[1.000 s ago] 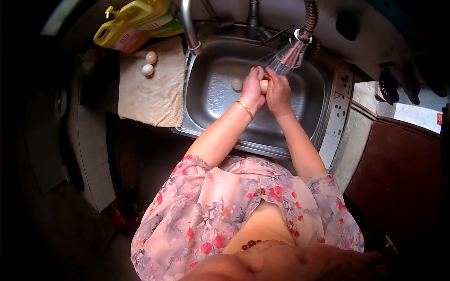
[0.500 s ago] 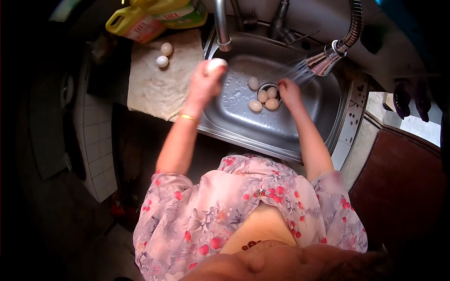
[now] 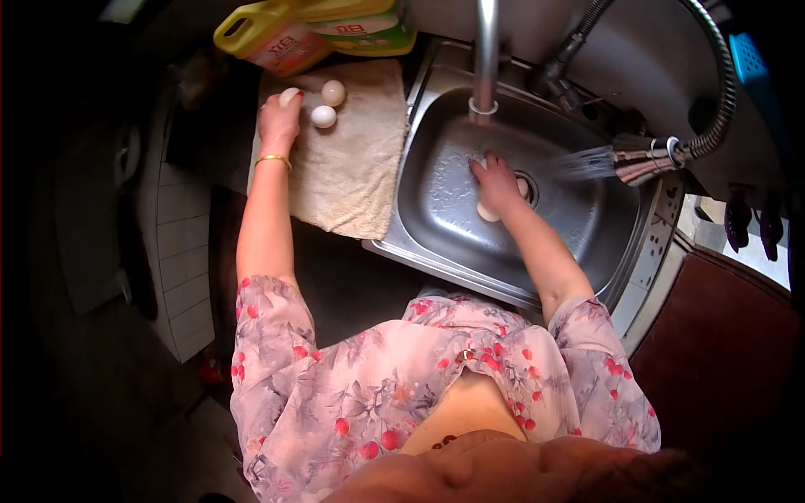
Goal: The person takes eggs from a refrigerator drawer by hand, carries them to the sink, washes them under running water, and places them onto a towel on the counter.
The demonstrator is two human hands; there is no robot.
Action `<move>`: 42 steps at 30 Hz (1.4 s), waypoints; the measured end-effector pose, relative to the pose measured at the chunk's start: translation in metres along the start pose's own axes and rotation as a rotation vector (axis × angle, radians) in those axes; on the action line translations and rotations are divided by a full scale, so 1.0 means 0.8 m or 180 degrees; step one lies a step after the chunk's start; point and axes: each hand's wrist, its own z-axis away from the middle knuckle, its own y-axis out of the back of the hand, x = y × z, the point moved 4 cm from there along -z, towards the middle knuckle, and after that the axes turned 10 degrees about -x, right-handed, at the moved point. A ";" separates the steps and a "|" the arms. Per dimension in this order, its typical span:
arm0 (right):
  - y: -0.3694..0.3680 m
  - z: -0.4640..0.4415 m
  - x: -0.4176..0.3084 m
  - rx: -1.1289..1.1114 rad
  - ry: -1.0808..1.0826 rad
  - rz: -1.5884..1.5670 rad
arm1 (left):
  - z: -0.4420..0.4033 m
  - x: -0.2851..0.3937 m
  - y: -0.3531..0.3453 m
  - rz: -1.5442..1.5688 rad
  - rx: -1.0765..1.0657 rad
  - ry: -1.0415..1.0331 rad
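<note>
On the cloth [image 3: 356, 180] left of the sink, my left hand [image 3: 278, 126] is closed around a white egg [image 3: 290, 97]. Two more white eggs, a rear one [image 3: 333, 92] and a front one [image 3: 324, 116], lie just right of that hand. My right hand [image 3: 498, 186] is down in the metal sink [image 3: 579, 210], fingers spread over the eggs near the drain. One egg [image 3: 488, 212] shows below the palm and another [image 3: 523, 186] beside the wrist. The other eggs there are hidden by the hand.
Water sprays leftward from a flexible-hose sprayer head [image 3: 646, 159] at the right of the sink. A fixed faucet [image 3: 485, 75] reaches over the basin's back. Yellow detergent jugs [image 3: 281, 42] stand behind the cloth.
My left hand has carried the egg from the sink's left edge out to the cloth's left side. My right hand has moved over the eggs, covering most of them. The view has shifted.
</note>
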 end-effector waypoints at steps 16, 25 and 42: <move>0.030 0.040 0.078 0.0371 -0.1070 -0.7820 | -0.026 -0.004 -0.048 -0.0226 -0.0307 -0.0430; 0.094 0.069 0.088 0.0858 -0.0440 -0.7864 | 0.027 0.005 -0.019 -0.0262 0.0391 -0.0188; 0.112 0.088 0.084 0.1790 0.0014 -0.6241 | 0.290 0.361 -0.304 0.5384 -0.3281 0.0605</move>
